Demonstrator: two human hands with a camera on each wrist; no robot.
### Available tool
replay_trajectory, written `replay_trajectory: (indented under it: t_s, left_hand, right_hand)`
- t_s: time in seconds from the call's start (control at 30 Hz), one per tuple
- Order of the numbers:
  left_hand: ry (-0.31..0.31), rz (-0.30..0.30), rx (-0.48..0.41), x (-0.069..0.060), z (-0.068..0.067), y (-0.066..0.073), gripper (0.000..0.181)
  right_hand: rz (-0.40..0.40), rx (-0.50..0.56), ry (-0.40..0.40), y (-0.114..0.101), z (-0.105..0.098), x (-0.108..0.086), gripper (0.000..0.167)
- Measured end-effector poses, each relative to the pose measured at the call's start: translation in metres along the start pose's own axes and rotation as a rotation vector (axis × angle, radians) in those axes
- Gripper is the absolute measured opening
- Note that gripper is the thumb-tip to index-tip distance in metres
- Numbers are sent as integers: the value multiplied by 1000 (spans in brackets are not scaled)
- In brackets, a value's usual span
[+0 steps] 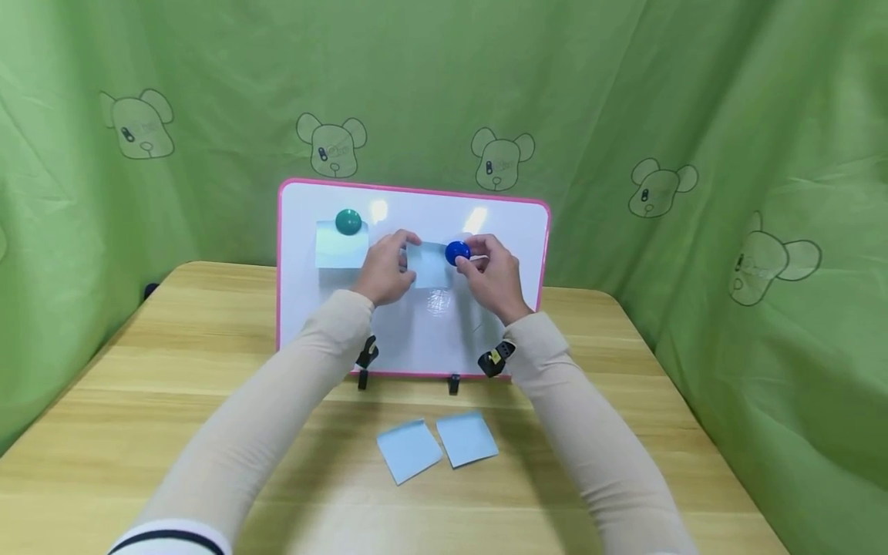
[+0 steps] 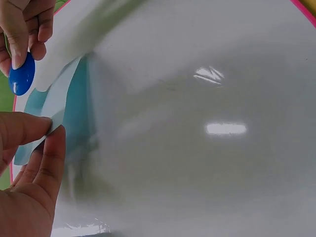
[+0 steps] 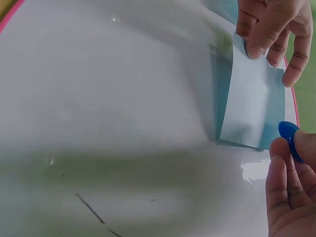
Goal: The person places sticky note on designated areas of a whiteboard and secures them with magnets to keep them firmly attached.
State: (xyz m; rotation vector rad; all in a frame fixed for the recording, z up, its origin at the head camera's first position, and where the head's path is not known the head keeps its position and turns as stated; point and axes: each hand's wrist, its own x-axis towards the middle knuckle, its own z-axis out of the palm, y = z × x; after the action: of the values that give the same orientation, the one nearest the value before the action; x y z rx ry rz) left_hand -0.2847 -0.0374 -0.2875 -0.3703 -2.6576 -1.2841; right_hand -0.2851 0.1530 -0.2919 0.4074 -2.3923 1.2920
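My left hand (image 1: 386, 267) pinches the left edge of a light blue sticky note (image 1: 429, 264) in front of the upright whiteboard (image 1: 409, 339). In the right wrist view that note (image 3: 252, 98) stands partly off the board, its shadow behind it. Between thumb and fingers of my right hand (image 1: 496, 276) is a round blue magnet (image 1: 457, 252), close by the note's upper right corner; whether it touches the paper I cannot tell. To the left, a second blue note (image 1: 341, 247) hangs on the board with a green round magnet (image 1: 348, 222) over its top edge.
On the wooden table (image 1: 208, 432), before the board, lie two more blue notes, the left one (image 1: 409, 451) and the right one (image 1: 467, 439). Small black feet (image 1: 454, 384) support the pink-framed board. Green curtains (image 1: 416, 77) surround the table behind and at the sides.
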Motion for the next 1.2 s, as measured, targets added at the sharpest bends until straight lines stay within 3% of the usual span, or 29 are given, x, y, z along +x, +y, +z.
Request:
replay_trajectory:
  t_s: [0.5, 1.2]
  left_hand:
    - [-5, -4, 1, 7, -4, 6, 47]
    - [33, 13, 47, 15, -7, 8, 48]
  right_hand:
    - [8, -10, 14, -6, 8, 10, 28]
    - [52, -21, 66, -11, 21, 28, 29]
